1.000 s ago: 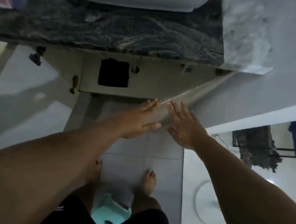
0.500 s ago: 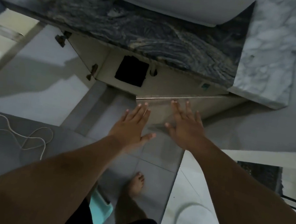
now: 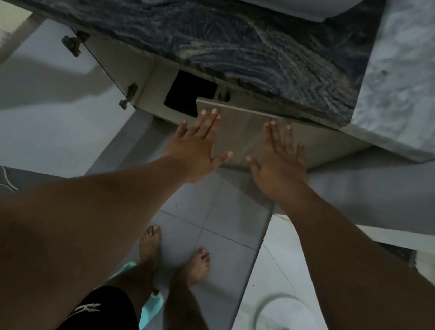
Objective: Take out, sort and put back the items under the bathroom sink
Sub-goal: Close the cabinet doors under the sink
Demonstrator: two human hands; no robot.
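A dark veined countertop (image 3: 227,41) is spanning the far side above the grey tiled floor (image 3: 212,219). We are seeing the left hand (image 3: 196,148) and the right hand (image 3: 277,161) lying flat with fingers straight on the wood-grain cabinet door (image 3: 242,132) (gripping nothing). Left of it, a black opening (image 3: 186,97) is showing in the cabinet.

dark swirling-veined marble table (image 3: 227,36), pale wood-grain cabinet door (image 3: 242,135), grey tiled floor (image 3: 212,214), black shorts (image 3: 102,316), turquoise stool (image 3: 155,303)
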